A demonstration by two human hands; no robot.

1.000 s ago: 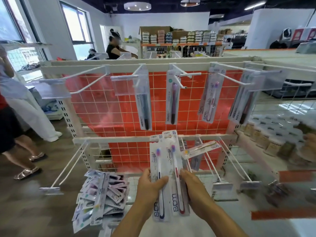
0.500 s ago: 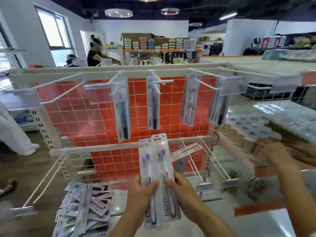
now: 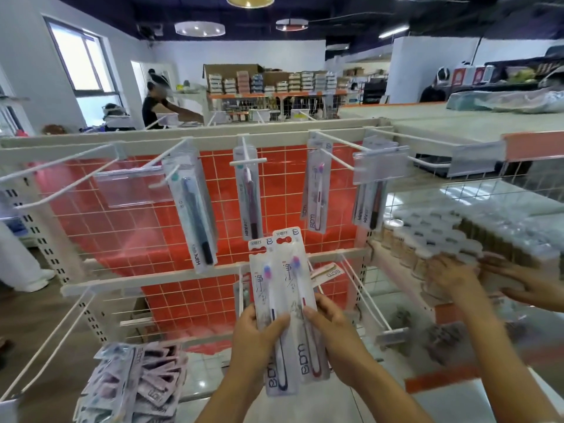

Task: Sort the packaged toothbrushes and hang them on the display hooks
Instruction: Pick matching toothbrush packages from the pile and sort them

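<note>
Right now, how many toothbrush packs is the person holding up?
2: the left hand grips the blue-handled pack, the right hand the red-handled pack, which overlaps it. Another could be hidden behind.

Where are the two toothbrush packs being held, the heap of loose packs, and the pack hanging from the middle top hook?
Held toothbrush packs (image 3: 285,288): head view, on the front card's printed middle.
Heap of packs (image 3: 134,383): head view, centre of the pile.
Middle hanging pack (image 3: 251,196): head view, on its clear blister.
</note>
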